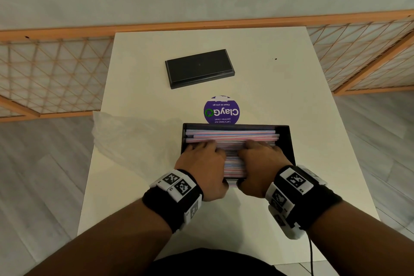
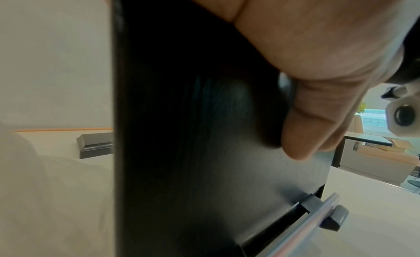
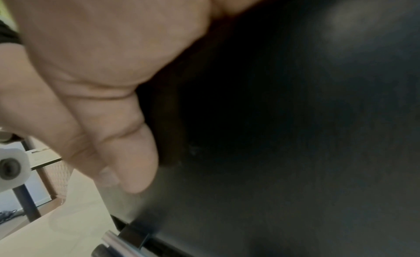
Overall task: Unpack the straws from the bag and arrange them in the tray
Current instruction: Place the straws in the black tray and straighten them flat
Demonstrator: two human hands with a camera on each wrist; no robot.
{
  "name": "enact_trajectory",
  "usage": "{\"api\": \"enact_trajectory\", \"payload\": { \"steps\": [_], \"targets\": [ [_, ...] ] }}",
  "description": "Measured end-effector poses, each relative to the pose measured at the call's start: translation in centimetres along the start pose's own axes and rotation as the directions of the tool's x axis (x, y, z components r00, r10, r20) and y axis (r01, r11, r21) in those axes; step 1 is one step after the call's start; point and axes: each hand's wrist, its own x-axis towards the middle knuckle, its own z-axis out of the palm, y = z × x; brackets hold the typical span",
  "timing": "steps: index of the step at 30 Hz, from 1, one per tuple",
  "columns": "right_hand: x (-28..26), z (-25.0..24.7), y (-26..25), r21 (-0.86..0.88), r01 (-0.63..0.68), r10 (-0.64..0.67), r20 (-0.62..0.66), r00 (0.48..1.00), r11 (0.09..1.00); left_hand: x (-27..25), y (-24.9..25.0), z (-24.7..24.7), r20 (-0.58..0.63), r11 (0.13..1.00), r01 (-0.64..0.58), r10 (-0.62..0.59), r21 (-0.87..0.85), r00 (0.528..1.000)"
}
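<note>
A black tray [image 1: 285, 141] stands on the white table, filled with pink, blue and white striped straws [image 1: 233, 135] lying crosswise. My left hand [image 1: 202, 157] and right hand [image 1: 259, 158] both reach over its near wall, fingers curled down onto the straws. In the left wrist view the left thumb [image 2: 318, 126] presses the outside of the tray's front wall [image 2: 193, 153]. The right thumb [image 3: 127, 153] does the same on that wall [image 3: 272, 153]. A few straws [image 2: 306, 225] poke out of a slot low in the front wall. The clear plastic bag [image 1: 134, 139] lies crumpled left of the tray.
A flat black lid [image 1: 199, 68] lies farther back on the table [image 1: 291, 96]. A round purple sticker [image 1: 221, 110] sits just behind the tray. Wooden lattice screens [image 1: 56, 69] stand beyond the table on both sides.
</note>
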Motion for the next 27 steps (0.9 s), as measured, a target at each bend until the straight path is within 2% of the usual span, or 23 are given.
{"api": "enact_trajectory", "payload": {
  "steps": [5,9,12,15,18,22,27],
  "targets": [
    [-0.1,0.2,0.1,0.043,0.006,-0.004,-0.044,0.999,0.999,0.0,0.0,-0.2,0.001,1.000,-0.011,0.011,-0.002,1.000],
    [-0.3,0.1,0.0,0.000,0.016,-0.016,-0.038,0.999,1.000,-0.3,0.1,-0.4,-0.012,1.000,-0.011,0.011,0.019,1.000],
    [-0.1,-0.1,-0.1,-0.015,0.015,-0.015,-0.008,1.000,1.000,-0.4,0.5,-0.6,-0.026,0.998,-0.053,0.054,0.028,0.998],
    [0.1,-0.1,-0.2,-0.024,0.053,-0.053,-0.034,0.998,0.998,-0.2,1.4,-0.3,-0.005,0.996,-0.089,0.089,-0.005,0.996],
    [-0.3,0.0,-0.2,-0.051,0.067,-0.070,-0.048,0.996,0.996,-0.3,1.5,0.4,-0.012,0.996,-0.084,0.084,0.031,0.996],
    [-0.9,-0.1,0.6,-0.126,0.004,-0.009,-0.041,0.999,0.992,-0.9,0.4,0.6,-0.040,0.998,-0.017,0.019,0.060,0.999],
    [-0.5,0.2,0.4,-0.065,0.054,-0.058,-0.056,0.997,0.996,-0.8,0.2,0.6,-0.029,0.998,-0.007,0.009,0.063,1.000]
  ]
}}
